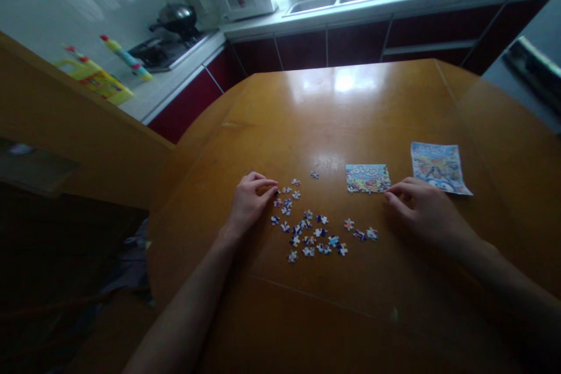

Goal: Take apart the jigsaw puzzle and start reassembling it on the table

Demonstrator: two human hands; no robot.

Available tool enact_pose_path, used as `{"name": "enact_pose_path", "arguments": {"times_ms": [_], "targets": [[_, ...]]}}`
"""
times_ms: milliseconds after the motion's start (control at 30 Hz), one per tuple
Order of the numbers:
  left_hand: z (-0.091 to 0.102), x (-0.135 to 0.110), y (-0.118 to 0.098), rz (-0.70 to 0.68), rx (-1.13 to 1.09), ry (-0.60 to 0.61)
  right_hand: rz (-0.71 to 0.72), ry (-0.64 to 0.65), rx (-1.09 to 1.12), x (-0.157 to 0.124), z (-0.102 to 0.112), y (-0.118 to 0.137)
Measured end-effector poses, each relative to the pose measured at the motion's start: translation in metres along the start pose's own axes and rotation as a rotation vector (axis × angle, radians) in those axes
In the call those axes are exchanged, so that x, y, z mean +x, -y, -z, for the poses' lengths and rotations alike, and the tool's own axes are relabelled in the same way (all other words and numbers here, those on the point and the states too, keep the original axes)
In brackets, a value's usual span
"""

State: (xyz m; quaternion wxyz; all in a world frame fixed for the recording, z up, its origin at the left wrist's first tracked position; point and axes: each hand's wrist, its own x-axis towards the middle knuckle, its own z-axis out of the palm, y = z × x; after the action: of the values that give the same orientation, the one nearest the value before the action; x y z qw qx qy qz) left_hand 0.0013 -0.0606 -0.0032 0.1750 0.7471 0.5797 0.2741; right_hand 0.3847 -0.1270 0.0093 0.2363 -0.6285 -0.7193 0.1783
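**Two hands sorting jigsaw pieces on a wooden table**

The left hand (250,201) is resting on the table (333,111), its fingers curled together, the fingertips touching the nearest of the loose puzzle pieces (313,228); whether it is pinching one I cannot tell. The right hand (423,204) is lying to the right of those pieces, its fingers drawn together, the fingertips touching the corner of the partly assembled puzzle (367,178). The loose pieces are lying scattered between the hands, just below that assembled block. A printed reference picture (439,167) is lying just right of the block, beyond the right hand. A likely risk: the right hand's fingers could nudge the joined block and break it apart, and either forearm could be sweeping small pieces toward the table's near edge.
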Motion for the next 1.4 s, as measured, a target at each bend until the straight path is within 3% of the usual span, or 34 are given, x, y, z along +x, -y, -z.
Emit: {"name": "enact_pose_path", "arguments": {"times_ms": [233, 467, 600, 767, 933, 1100, 1267, 1400], "targets": [[-0.01, -0.002, -0.009, -0.088, 0.097, 0.051, 0.005, 0.004, 0.005, 0.0, 0.0, 0.001], [-0.013, -0.003, -0.019, -0.077, 0.045, 0.065, 0.012, 0.003, 0.048, -0.003, 0.0, 0.006], [-0.017, -0.009, -0.045, -0.043, -0.145, 0.043, 0.052, 0.068, 0.128, -0.016, -0.002, 0.026], [-0.029, -0.01, -0.096, -0.14, -0.312, 0.141, 0.08, 0.209, 0.21, -0.031, -0.011, 0.052], [-0.051, -0.002, -0.136, -0.052, -0.447, 0.154, 0.076, -0.019, 0.367, -0.026, -0.007, 0.051], [-0.068, 0.006, -0.166, 0.043, -0.641, 0.258, 0.218, -0.162, 0.447, -0.019, 0.007, 0.042], [-0.082, 0.006, -0.175, 0.159, -0.727, 0.31, 0.358, -0.275, 0.459, -0.02, 0.009, 0.031], [-0.088, 0.006, -0.174, 0.134, -0.748, 0.346, 0.409, -0.29, 0.469, -0.021, 0.007, 0.021]]}}
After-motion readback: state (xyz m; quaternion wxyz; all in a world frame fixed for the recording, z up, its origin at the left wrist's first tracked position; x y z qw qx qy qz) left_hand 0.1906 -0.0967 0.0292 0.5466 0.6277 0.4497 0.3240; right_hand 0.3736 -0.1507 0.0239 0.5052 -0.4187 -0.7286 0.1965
